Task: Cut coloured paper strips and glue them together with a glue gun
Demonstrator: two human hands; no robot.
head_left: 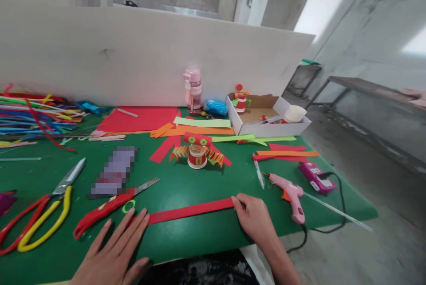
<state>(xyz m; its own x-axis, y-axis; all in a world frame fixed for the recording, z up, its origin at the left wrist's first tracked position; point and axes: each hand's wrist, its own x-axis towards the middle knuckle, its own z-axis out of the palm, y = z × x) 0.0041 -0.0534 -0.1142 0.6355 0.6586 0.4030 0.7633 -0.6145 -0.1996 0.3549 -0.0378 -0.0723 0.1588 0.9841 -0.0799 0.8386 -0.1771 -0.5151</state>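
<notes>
A long red paper strip (pixel 191 210) lies across the green table near its front edge. My left hand (pixel 115 249) rests flat with fingers spread, fingertips pressing on the strip's left end. At the other end, my right hand (pixel 251 214) pinches the strip between thumb and fingers. Just above my left hand are red-handled scissors (pixel 109 209) and a small light-green paper ring (pixel 128 206). A paper-cup figure (pixel 197 154) with a red rolled head and folded orange arms stands upright beyond the strip.
Large scissors (pixel 49 207) and a blurred phone (pixel 116 169) lie left. A pink glue gun (pixel 289 192) with trailing cord lies right, beside a purple box (pixel 316 177). Behind are paper strips (pixel 203 130), a pink bottle (pixel 193 92), a white box (pixel 246 130) and pipe cleaners (pixel 36 116).
</notes>
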